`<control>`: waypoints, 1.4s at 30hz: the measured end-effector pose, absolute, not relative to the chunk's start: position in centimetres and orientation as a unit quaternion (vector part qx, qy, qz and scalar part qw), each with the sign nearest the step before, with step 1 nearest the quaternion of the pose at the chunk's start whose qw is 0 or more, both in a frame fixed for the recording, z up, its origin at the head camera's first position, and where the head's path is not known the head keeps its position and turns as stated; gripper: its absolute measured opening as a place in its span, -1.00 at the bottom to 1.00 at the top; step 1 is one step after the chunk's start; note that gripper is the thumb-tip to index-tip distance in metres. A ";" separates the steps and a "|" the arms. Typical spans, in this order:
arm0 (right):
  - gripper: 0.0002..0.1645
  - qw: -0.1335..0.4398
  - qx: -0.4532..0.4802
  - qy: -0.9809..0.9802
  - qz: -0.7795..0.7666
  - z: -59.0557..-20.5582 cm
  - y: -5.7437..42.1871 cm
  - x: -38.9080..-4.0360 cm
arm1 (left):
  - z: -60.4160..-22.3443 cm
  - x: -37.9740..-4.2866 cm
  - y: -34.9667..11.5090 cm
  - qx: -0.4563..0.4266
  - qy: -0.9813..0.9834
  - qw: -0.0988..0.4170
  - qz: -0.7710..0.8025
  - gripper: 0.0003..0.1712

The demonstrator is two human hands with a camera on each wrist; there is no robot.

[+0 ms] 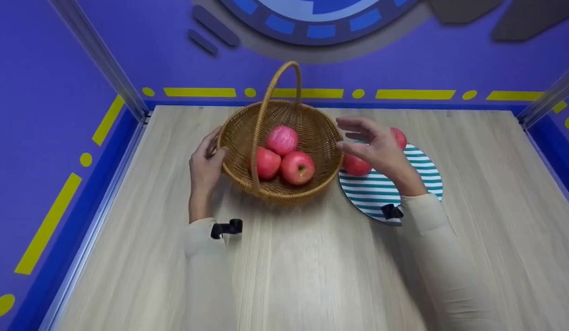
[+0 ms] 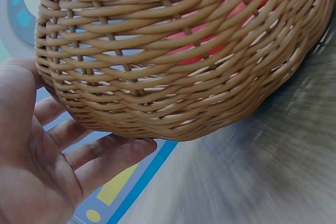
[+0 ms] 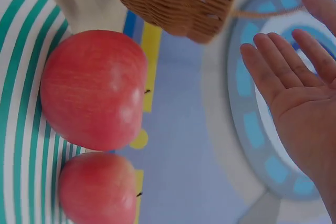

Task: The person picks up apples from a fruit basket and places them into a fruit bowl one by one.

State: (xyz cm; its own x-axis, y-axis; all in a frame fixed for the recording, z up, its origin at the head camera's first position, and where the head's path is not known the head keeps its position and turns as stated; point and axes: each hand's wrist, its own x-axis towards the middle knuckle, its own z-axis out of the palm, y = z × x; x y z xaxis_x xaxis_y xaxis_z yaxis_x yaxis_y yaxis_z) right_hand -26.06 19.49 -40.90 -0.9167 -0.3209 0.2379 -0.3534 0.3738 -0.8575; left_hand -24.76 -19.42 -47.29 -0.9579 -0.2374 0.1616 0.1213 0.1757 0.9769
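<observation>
A brown wicker basket [image 1: 238, 177] with a tall arched handle holds three red apples [image 1: 298, 168]. My left hand [image 1: 205, 163] grips its left rim, thumb over the edge and fingers along the outside. In the left wrist view, the fingers [image 2: 113, 156] lie against the woven wall. Near the right rim hovers my right hand [image 1: 374, 145], its fingers spread; the right wrist view shows the palm [image 3: 304, 114] apart from the basket [image 3: 178, 3]. Beneath that hand, two more apples [image 1: 357, 165] sit on a round green-and-white striped plate [image 1: 374, 198], partly hidden by the hand.
Pale wood-grain table [image 1: 293, 266] lies under everything. Blue panels with yellow marks [image 1: 199, 92] enclose it at the back and both sides. Metal posts [image 1: 105, 59] stand at the rear corners. A small black mount [image 1: 227, 228] is worn on the left wrist.
</observation>
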 end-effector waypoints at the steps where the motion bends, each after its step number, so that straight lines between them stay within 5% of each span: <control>1: -0.34 0.008 0.217 -0.828 0.517 -40.9 19.2 -26.2 | -47.3 -24.7 -19.4 0.037 -0.753 0.141 -0.641 -0.41; 33: -0.38 -0.129 0.410 -0.867 0.252 -42.2 12.8 -28.9 | -47.3 -24.5 -19.4 0.044 -0.764 0.138 -0.629 -0.42; 42: -0.23 -0.152 0.405 -0.877 0.207 -42.1 12.4 -29.2 | -46.8 -24.6 -19.2 0.038 -0.768 0.138 -0.624 -0.41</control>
